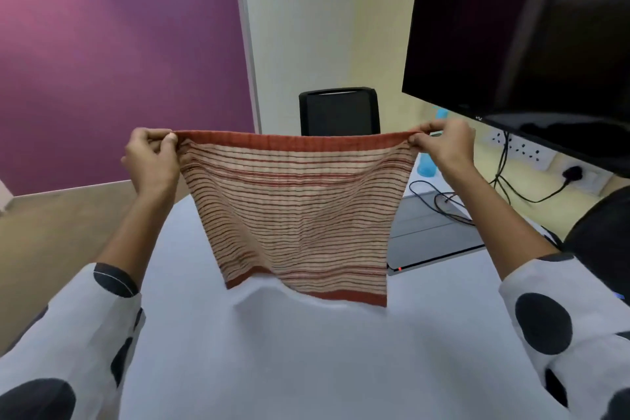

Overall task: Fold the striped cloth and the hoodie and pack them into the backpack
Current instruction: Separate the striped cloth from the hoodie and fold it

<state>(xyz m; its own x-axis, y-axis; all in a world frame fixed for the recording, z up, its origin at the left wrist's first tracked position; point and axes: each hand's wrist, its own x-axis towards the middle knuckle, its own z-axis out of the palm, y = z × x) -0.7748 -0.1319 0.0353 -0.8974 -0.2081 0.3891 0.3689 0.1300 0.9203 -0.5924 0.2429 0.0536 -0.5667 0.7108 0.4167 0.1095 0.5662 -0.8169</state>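
The person holds the striped cloth up above the white table, so the first fold is likely in hand. The left hand and right hand each pinch 1 top corner. Next, those corners probably need bringing together evenly. No backpack or hoodie is in view.

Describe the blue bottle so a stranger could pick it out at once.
Start at the big black monitor on the right. Just below its lower left corner, past the right hand, stands the blue bottle, mostly hidden by that hand. Nothing else near it is bright blue.
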